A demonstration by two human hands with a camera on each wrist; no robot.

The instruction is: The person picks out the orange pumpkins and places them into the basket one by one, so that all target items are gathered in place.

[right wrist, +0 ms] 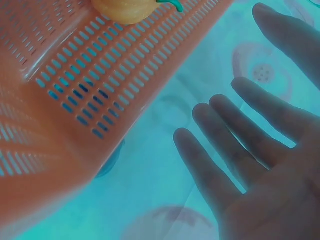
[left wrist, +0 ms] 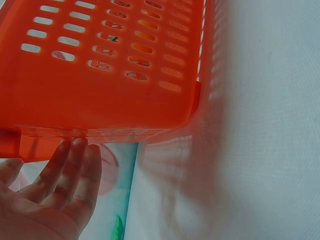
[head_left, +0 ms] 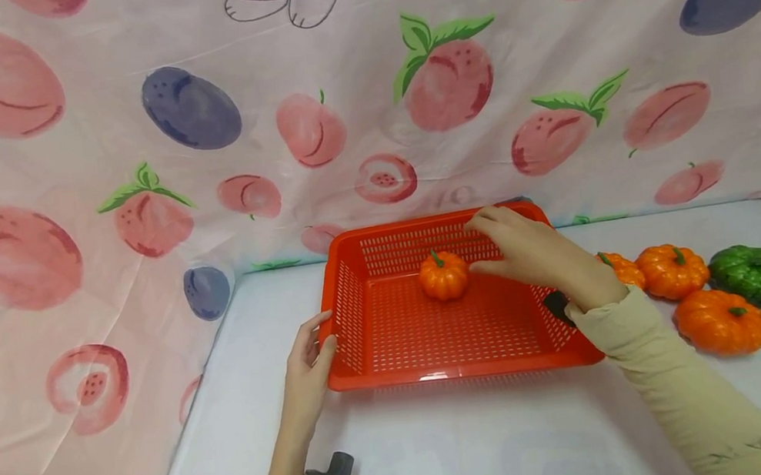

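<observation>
A red plastic basket (head_left: 464, 370) with slotted walls stands on the white table. Inside, toward its back wall, sits one small orange pumpkin (head_left: 443, 277) with a green stem; the right wrist view shows part of this pumpkin (right wrist: 127, 10) too. My right hand (head_left: 517, 246) hovers over the basket's right half, fingers spread and holding nothing, just right of the pumpkin. At the basket's left side is my left hand (head_left: 311, 357), its fingers straight and fingertips right at the wall. In the left wrist view these fingers (left wrist: 87, 170) lie against the basket's outer side (left wrist: 100, 100).
Right of the basket lie several more pumpkins: orange ones (head_left: 722, 321), one partly hidden by my right forearm, and green ones (head_left: 753, 273). A fruit-printed cloth (head_left: 370, 138) hangs behind and along the left of the white table (head_left: 444, 447).
</observation>
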